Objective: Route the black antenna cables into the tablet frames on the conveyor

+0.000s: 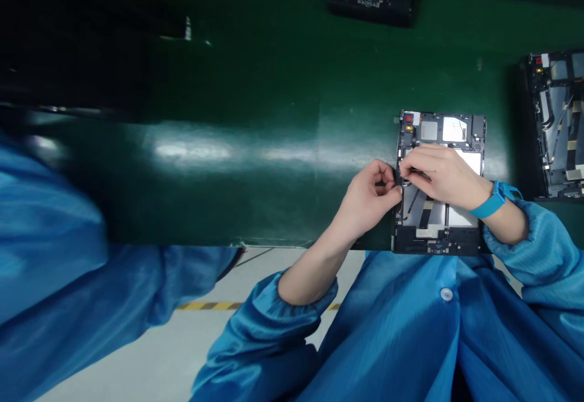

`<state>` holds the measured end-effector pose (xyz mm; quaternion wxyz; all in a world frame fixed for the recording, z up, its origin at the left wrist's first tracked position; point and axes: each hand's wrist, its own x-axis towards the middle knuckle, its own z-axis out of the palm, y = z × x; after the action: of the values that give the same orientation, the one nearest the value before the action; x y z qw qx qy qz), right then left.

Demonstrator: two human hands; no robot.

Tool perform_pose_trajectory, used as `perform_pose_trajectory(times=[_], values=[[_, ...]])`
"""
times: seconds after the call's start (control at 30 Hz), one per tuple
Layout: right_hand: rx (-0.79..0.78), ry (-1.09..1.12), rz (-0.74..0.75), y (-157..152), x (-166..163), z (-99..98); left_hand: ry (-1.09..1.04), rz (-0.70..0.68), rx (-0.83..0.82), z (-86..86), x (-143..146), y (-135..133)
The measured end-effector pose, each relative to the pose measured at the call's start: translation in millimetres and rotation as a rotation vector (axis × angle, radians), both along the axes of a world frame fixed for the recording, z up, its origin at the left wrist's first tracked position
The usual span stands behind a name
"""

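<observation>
**Opened Device [438, 214] at the Edge of a Green Bench [274, 98]**

From the head camera, we see the opened device lying at the bench's near edge. The left hand [371, 194], fingers curled, meets its left side; the right hand [440, 172] arches over it, thumb and fingertips drawn together. We cannot tell what either pinches. A red patch [409, 118] and an orange patch [409, 128] mark its upper-left corner, any lettering too small to read.
</observation>
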<state>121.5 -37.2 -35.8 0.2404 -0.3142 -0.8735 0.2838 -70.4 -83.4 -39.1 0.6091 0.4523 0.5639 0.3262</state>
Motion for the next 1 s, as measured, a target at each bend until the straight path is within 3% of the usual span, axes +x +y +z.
perform_pose_trajectory(times=[0.3,0.47,0.6,0.73,1.0], values=[[-0.076,0.015,-0.002,0.4,-1.8,0.6,-0.063,-0.071,0.0,-0.3,-4.7,4.4],[-0.025,0.011,-0.03,2.3,-2.1,0.5,-0.067,-0.056,-0.006,-3.4,-2.7,7.5],[0.043,-0.019,-0.102,13.0,-1.0,0.1,-0.014,-0.099,0.014,-3.5,-1.9,18.5],[0.001,-0.029,-0.133,24.8,-1.0,-0.9,0.046,-0.144,0.018,-1.1,-2.3,33.9],[-0.063,-0.034,-0.176,28.9,-7.0,0.6,0.03,-0.108,-0.063,0.3,0.8,48.3]])
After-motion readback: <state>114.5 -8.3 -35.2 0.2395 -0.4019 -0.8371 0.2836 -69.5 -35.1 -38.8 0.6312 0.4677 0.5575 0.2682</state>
